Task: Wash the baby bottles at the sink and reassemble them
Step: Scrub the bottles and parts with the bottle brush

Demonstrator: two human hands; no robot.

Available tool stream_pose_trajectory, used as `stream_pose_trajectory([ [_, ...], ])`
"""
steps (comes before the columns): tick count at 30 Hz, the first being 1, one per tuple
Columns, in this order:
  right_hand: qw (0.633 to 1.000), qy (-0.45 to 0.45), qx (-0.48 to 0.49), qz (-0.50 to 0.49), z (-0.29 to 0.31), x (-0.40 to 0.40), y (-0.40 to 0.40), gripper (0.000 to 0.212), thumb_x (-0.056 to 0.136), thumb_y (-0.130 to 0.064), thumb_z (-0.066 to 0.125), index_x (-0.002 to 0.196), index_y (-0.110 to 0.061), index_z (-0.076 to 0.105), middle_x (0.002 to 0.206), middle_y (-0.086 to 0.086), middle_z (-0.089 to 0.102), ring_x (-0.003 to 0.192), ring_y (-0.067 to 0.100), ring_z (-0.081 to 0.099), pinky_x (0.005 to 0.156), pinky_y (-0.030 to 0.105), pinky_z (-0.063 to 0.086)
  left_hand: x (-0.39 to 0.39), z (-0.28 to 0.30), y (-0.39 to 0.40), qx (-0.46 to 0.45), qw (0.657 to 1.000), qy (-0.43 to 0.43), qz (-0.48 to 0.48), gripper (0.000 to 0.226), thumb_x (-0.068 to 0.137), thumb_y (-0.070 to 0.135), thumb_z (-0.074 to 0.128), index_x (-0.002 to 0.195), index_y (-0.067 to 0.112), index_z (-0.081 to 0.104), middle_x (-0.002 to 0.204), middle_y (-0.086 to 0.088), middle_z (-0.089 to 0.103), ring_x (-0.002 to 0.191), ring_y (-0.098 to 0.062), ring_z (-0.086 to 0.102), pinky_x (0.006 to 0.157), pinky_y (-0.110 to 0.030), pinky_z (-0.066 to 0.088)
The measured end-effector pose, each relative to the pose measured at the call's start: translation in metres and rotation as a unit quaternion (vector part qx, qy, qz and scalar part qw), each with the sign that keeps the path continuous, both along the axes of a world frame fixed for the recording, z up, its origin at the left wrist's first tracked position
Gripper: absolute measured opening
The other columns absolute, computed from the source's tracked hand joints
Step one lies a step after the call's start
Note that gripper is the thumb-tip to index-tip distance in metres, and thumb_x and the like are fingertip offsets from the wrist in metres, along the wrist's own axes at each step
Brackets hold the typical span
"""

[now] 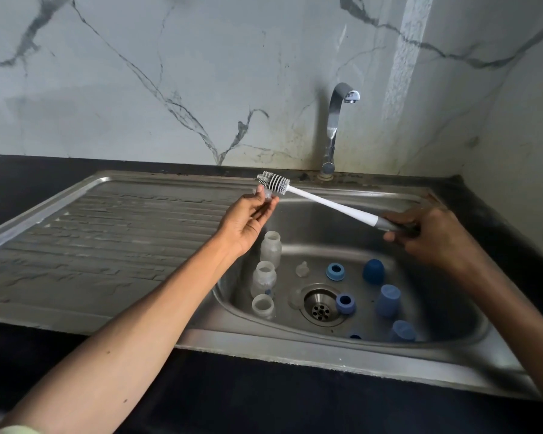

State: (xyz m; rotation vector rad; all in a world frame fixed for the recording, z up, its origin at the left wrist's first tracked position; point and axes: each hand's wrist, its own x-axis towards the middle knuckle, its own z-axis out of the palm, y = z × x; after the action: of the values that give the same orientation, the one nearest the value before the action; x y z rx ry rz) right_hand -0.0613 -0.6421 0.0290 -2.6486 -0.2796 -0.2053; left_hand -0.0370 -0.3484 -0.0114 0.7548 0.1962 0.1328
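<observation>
Left hand (250, 219) is raised over the sink's (295, 346) left rim, its grip pinching a small clear teat (267, 194) at the fingertips. Right hand (427, 234) holds the grey handle of a bottle brush (323, 203), grip clenched round it; the bristle head rests against the teat. In the basin, three clear bottles (264, 277) stand at left, another teat (302, 269) near them, blue collars (335, 271) and blue caps (387, 300) to the right of the drain (322, 306). The tap (336, 126) is not running.
</observation>
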Motion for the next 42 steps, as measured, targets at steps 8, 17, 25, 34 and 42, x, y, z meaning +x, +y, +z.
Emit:
stream_pose_trajectory([
  [8, 1.0, 0.016, -0.01, 0.005, 0.001, 0.001, 0.0, 0.046, 0.089, -0.018, 0.069, 0.133, -0.02, 0.057, 0.133, 0.008, 0.059, 0.123, 0.025, 0.052, 0.103, 0.036, 0.04, 0.002, 0.0, 0.0, -0.042, 0.999, -0.006, 0.01, 0.011, 0.096, -0.001, 0.058, 0.088, -0.004, 0.063, 0.081, -0.014, 0.072, 0.078, -0.022, 0.073, 0.068, -0.024, 0.061],
  [17, 1.0, 0.022, -0.016, 0.008, 0.001, 0.006, -0.005, 0.046, 0.088, -0.019, 0.07, 0.132, -0.021, 0.059, 0.134, 0.009, 0.059, 0.122, 0.026, 0.053, 0.103, 0.035, 0.04, 0.002, 0.001, 0.001, -0.056, 0.998, -0.01, 0.014, 0.012, 0.096, 0.001, 0.059, 0.086, -0.001, 0.064, 0.079, -0.012, 0.072, 0.069, -0.017, 0.073, 0.067, -0.024, 0.061],
  [25, 1.0, 0.017, -0.024, 0.008, 0.003, 0.009, -0.014, 0.043, 0.087, -0.019, 0.072, 0.128, -0.019, 0.062, 0.128, 0.009, 0.063, 0.115, 0.026, 0.057, 0.095, 0.03, 0.04, 0.002, 0.002, 0.0, -0.042, 0.999, -0.007, 0.007, 0.008, 0.097, 0.003, 0.059, 0.09, -0.001, 0.061, 0.077, -0.015, 0.073, 0.071, -0.018, 0.074, 0.069, -0.023, 0.061],
  [34, 1.0, 0.003, 0.0, -0.01, 0.001, 0.015, -0.027, 0.043, 0.084, -0.018, 0.075, 0.126, -0.021, 0.064, 0.13, 0.01, 0.062, 0.119, 0.028, 0.057, 0.101, 0.034, 0.041, 0.007, -0.005, 0.004, 0.038, 0.999, 0.005, 0.005, 0.007, 0.095, 0.003, 0.061, 0.1, 0.0, 0.065, 0.098, -0.011, 0.071, 0.087, -0.014, 0.065, 0.079, -0.02, 0.058],
  [42, 0.999, -0.004, 0.004, -0.041, -0.002, 0.028, -0.044, 0.044, 0.082, -0.022, 0.077, 0.125, -0.022, 0.066, 0.129, 0.009, 0.064, 0.118, 0.029, 0.058, 0.099, 0.033, 0.043, 0.003, -0.011, -0.014, 0.186, 0.98, -0.048, -0.046, 0.04, 0.089, -0.016, 0.056, 0.123, 0.003, 0.064, 0.109, -0.011, 0.074, 0.103, -0.026, 0.071, 0.092, -0.031, 0.058],
])
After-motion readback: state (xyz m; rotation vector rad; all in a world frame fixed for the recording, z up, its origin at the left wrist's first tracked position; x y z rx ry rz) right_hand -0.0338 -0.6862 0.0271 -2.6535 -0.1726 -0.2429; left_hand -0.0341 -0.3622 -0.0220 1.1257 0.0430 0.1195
